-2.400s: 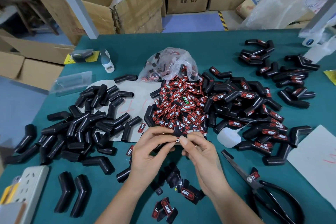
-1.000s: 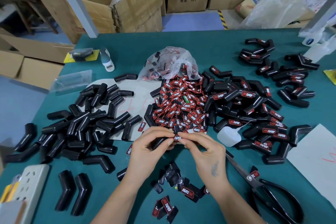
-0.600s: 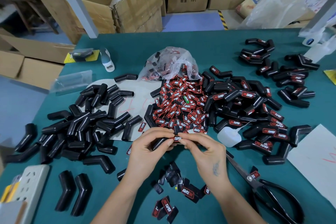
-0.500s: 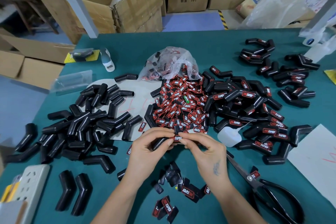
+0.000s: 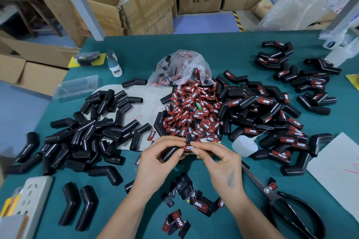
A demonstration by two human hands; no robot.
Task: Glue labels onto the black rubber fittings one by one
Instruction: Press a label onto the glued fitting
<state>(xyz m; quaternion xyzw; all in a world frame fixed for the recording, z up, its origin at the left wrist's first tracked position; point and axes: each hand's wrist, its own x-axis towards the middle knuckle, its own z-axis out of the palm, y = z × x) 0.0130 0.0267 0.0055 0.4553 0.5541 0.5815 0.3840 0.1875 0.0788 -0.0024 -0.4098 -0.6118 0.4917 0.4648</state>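
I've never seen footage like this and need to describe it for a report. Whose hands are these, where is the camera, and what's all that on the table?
The one view comes from a camera worn on a person's head, looking down at a green table. The left hand grips a black rubber fitting; the right hand pinches a red-and-black label onto it. Unlabelled fittings lie left, loose labels in the middle, labelled fittings right. A white glue bottle and scissors lie nearby.

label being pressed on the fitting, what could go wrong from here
The label sits pinched between both hands' fingertips on the fitting; if it slips before setting, it may end up crooked. Squeezed-out glue could reach the fingers. The glue bottle lies by the right hand and could get knocked.
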